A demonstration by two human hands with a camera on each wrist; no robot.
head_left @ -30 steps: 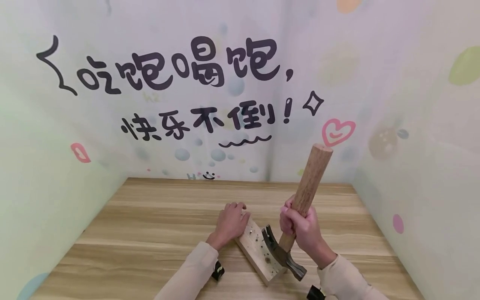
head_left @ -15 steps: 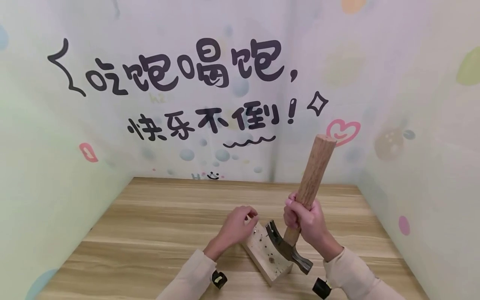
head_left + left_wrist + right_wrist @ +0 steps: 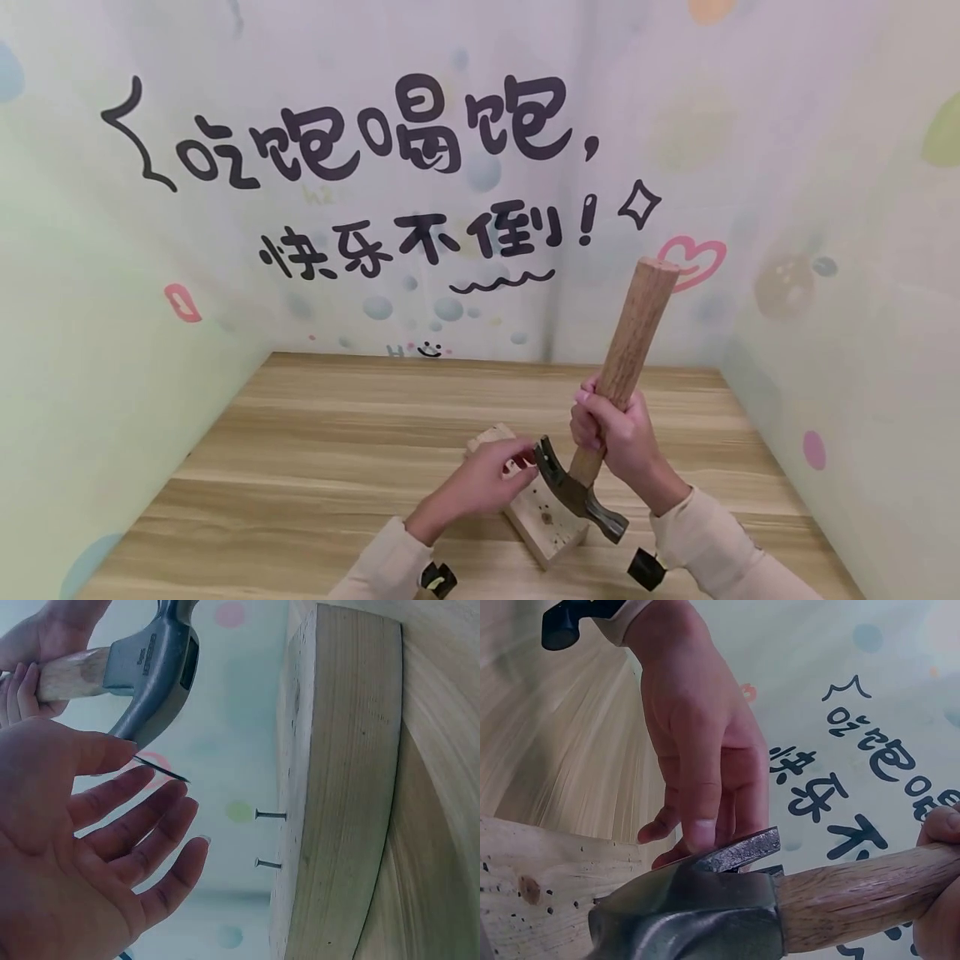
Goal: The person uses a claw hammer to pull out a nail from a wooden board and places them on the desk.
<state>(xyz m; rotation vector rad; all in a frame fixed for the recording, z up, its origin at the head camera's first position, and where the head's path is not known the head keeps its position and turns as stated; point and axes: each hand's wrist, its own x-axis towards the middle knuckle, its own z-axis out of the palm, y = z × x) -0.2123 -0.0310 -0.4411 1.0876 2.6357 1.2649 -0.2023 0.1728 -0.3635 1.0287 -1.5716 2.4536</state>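
One hammer (image 3: 636, 333), right of centre, is gripped by the right hand (image 3: 619, 429); the relaxed left hand (image 3: 483, 479) is moved off the lower-centre board (image 3: 538, 518), now unsteadied, toward a nail (image 3: 169, 772) at the claw (image 3: 157, 714).

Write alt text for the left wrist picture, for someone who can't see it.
A left hand, with a nail at its fingertips, is at the claw end of a hammer whose wooden handle a right hand grips. At right, a wooden block with two nails sticking out lies on a table.
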